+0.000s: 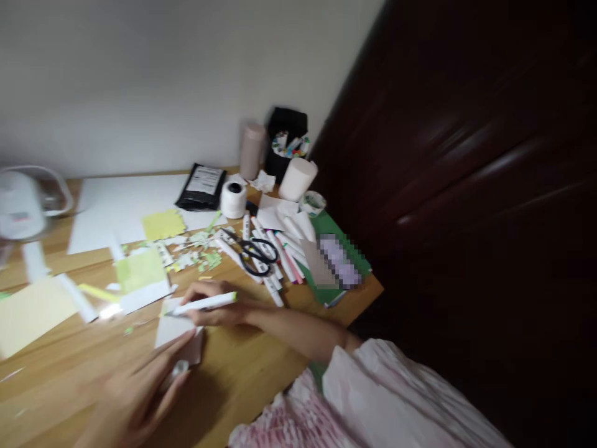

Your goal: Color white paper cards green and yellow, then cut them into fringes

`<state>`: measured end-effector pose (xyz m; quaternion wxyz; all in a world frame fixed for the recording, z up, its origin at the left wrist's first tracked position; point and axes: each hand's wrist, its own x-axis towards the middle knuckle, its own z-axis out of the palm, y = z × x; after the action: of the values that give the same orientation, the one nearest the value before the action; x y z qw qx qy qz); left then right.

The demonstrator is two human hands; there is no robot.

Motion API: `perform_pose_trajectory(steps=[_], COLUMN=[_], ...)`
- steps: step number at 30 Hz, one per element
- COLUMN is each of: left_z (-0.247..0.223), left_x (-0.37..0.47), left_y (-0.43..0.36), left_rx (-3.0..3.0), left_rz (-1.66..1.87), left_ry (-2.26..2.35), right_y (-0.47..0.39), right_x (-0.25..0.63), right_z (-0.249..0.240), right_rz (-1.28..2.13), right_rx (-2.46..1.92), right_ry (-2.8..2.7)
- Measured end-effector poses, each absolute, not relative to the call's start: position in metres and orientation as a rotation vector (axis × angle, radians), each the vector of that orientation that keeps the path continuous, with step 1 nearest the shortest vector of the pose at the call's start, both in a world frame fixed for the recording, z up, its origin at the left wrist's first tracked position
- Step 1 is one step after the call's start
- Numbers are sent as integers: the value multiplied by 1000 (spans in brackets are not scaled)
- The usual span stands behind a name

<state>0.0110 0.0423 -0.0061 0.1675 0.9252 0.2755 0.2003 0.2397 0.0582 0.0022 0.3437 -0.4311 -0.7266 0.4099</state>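
Observation:
My right hand (217, 303) is closed around a white marker (212, 302) with a yellow-green end. The marker's tip meets a small white sheet of paper (175, 331) near its upper left edge, where a faint yellow-green mark shows. My left hand (149, 382), partly blurred, rests its index finger on the sheet's lower part. Between its thumb and curled fingers sits a small whitish shiny object (180, 368), too blurred to name. Behind the sheet lies a pale green square of paper (140, 270).
Black-handled scissors (259, 255) lie on several white markers (273, 286). Green paper scraps (200, 249) litter the wooden table (252, 354). Toward the wall stand a white bottle (233, 199), a pinkish cylinder (252, 151) and a black pen holder (278, 165). A dark surface (466, 186) rises at right.

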Motion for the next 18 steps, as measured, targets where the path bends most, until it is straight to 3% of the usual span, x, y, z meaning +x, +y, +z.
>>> perform_pose_trajectory(steps=[18], left_z=[2], left_x=[25], left_y=[12], left_rx=[2719], left_rz=[408], left_ry=[778], right_y=[46], right_x=[223], right_z=[-6], right_rz=[872], right_rx=[-1155], right_ry=[-1883])
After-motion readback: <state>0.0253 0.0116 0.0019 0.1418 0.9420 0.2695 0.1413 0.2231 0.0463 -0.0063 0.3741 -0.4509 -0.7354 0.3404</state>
